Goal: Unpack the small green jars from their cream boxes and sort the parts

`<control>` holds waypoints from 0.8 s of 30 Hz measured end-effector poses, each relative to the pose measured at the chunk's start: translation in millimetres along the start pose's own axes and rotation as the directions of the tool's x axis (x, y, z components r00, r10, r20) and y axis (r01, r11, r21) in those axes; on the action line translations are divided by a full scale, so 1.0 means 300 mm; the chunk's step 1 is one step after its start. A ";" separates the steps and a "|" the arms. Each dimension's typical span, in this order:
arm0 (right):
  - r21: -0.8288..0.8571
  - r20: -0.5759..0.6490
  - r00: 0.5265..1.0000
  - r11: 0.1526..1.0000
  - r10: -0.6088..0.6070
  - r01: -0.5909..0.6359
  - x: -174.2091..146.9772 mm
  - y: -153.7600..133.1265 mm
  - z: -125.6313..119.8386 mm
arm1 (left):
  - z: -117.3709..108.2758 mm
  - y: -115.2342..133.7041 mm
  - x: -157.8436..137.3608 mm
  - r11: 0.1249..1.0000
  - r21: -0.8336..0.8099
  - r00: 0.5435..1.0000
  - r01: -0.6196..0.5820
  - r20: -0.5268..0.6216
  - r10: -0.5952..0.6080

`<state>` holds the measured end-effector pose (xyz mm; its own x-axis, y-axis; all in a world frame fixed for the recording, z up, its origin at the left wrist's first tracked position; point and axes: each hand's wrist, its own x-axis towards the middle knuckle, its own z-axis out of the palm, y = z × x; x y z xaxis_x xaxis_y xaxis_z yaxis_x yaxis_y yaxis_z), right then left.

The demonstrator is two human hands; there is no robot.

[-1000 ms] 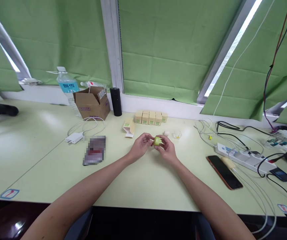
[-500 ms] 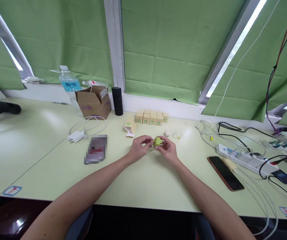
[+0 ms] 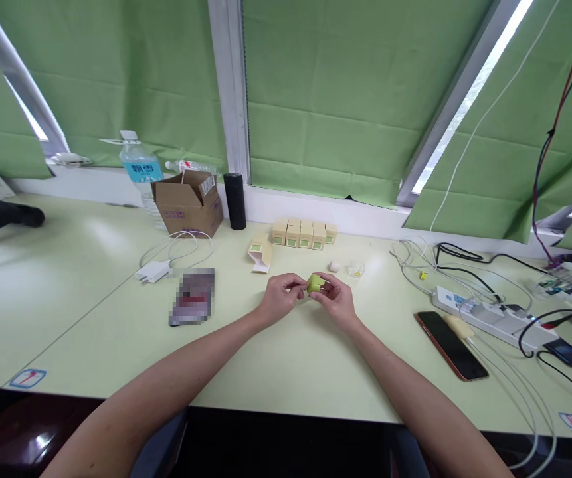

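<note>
Little has moved over the last second: both hands have stayed together above the middle of the pale green desk (image 3: 91,292), and the view has only drifted slightly. The left hand (image 3: 280,299) and the right hand (image 3: 336,300) meet at a small yellow-green object (image 3: 314,284), each pinching it with the fingertips, so it sits between them just above the desk. It is too small to say which way it points; a thin pale tip seems to stick out toward the left hand, and no clear long axis shows. Beyond the hands, toward the window, stands a row of small cream boxes (image 3: 301,234), with one opened box (image 3: 260,253) lying beyond the left hand. Just beyond the right hand lie a small white piece (image 3: 333,266) and a clear piece (image 3: 354,269). Farther out from the left hand are a blurred packet (image 3: 192,297), a white charger (image 3: 152,271) with its cable, a brown cardboard box (image 3: 187,203), a black cylinder (image 3: 235,201) and a water bottle (image 3: 139,174). Out from the right hand lie a dark phone (image 3: 451,345), a white power strip (image 3: 492,317) and tangled cables. Green blinds (image 3: 330,99) cover the windows behind the desk.
</note>
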<state>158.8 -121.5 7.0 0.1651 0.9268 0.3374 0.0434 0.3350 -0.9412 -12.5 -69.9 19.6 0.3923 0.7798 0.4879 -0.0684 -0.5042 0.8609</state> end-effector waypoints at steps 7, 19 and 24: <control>-0.016 0.029 0.999 0.999 -0.042 0.043 0.003 0.010 -0.004 | 0.005 0.017 -0.003 1.000 0.000 0.999 0.028 -0.015 -0.028; -0.177 -0.016 0.992 0.976 -0.127 0.123 0.005 0.001 -0.005 | 0.002 0.002 0.008 0.994 -0.080 0.996 0.078 0.039 -0.075; -0.513 0.036 0.951 0.811 -0.307 0.281 0.005 -0.004 -0.024 | -0.014 -0.008 0.012 0.982 -0.131 0.980 0.138 0.161 -0.117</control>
<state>166.1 -121.8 8.6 0.1087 0.7845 0.6105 0.5870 0.4450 -0.6763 -14.8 -64.6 19.9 0.5402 0.7632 0.3544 -0.1333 -0.3383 0.9316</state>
